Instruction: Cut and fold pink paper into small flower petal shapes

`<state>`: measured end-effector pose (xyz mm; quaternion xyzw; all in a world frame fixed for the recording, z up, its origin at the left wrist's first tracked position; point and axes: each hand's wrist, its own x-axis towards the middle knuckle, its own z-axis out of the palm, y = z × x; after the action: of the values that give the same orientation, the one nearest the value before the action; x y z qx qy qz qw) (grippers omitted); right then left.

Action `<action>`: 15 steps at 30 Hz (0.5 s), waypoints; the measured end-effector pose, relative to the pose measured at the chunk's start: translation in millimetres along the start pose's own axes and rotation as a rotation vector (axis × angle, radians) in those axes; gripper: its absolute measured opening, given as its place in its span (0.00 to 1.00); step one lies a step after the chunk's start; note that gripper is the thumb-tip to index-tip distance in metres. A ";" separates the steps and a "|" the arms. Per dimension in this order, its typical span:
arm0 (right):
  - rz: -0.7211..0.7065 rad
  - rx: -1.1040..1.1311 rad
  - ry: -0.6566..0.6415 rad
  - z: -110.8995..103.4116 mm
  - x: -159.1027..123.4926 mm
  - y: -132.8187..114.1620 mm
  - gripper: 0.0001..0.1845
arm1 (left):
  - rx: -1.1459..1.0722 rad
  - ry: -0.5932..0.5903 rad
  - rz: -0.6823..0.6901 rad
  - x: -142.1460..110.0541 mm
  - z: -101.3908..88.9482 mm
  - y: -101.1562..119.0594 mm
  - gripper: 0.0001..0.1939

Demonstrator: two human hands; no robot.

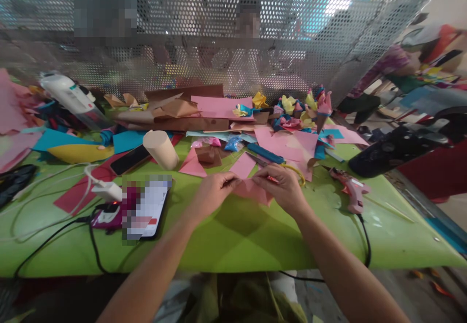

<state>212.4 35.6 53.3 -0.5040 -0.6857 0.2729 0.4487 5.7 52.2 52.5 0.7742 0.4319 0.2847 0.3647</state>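
Note:
Between my two hands a piece of pink paper (251, 189) is stretched above the green table. My left hand (215, 191) pinches its left edge between thumb and fingers. On the other side, my right hand (280, 187) is closed on the paper's right part. Just beyond lie a flat pink paper piece (243, 166) and scissors with yellow handles (297, 173), partly hidden behind my right hand. A blue utility knife (265, 152) rests farther back. Past the right hand, a pink glue gun (353, 189) lies on its side.
A phone (151, 211) and a purple power strip (107, 216) with cables lie to the left. A beige cylinder (160, 149) stands behind them. Crumpled paper flowers (292, 106) and brown paper pile up at the back. A dark bottle (390, 150) lies right.

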 end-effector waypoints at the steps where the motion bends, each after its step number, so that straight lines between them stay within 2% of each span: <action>1: 0.009 0.006 0.002 0.0 -0.1 1.0 0.09 | -0.001 -0.012 -0.011 -0.1 -0.8 -0.1 0.13; 4: 0.018 0.011 0.032 -0.7 0.0 2.5 0.07 | -0.067 -0.020 -0.064 0.8 -1.3 -1.3 0.16; 6: -0.035 -0.029 0.103 -2.1 0.0 1.6 0.08 | -0.159 0.029 -0.116 2.5 0.1 -3.2 0.17; 9: -0.128 -0.108 0.325 -4.3 -2.0 -1.1 0.14 | -0.321 0.190 -0.201 5.3 3.9 -7.1 0.17; 11: -0.129 -0.100 0.460 -3.4 -4.7 -2.1 0.12 | -0.428 0.297 -0.232 6.6 6.8 -9.0 0.17; 13: -0.077 -0.034 0.445 1.0 -7.3 -1.6 0.08 | -0.510 0.368 -0.245 7.1 10.1 -9.2 0.17; 15: 0.010 0.063 0.322 8.7 -8.6 0.2 0.08 | -0.559 0.388 -0.235 6.8 14.0 -7.9 0.16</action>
<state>205.5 28.3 46.3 -0.5302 -0.5936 0.2123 0.5670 15.8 56.5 38.9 0.5211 0.4847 0.4897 0.5038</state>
